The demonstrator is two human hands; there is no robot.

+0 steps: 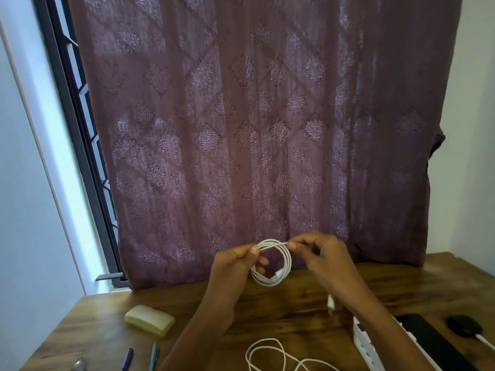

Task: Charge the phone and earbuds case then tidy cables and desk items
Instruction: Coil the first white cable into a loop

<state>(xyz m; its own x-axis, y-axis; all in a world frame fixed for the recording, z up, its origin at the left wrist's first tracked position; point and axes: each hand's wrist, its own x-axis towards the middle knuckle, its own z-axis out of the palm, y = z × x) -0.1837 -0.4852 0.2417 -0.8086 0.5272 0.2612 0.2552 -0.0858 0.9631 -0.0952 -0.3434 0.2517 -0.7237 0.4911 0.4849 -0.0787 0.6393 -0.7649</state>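
A white cable wound into a small coil (278, 274) hangs above the wooden desk (267, 314) between both hands. My left hand (235, 266) pinches the coil's top left. My right hand (318, 255) pinches a strand at the coil's top right. The cable's white plug end (330, 303) dangles below my right wrist. A second white cable (270, 354) lies loosely looped on the desk near the front. At the right are a white power strip (364, 344), a black phone (426, 338) and a black earbuds case (464, 325) with a white cable plugged into it.
A pale yellow case (150, 319) lies at the desk's left. A purple pen (128, 358), a teal pen (153, 357) and a metal object (79, 364) lie at the front left. A maroon curtain (267, 129) hangs behind the desk.
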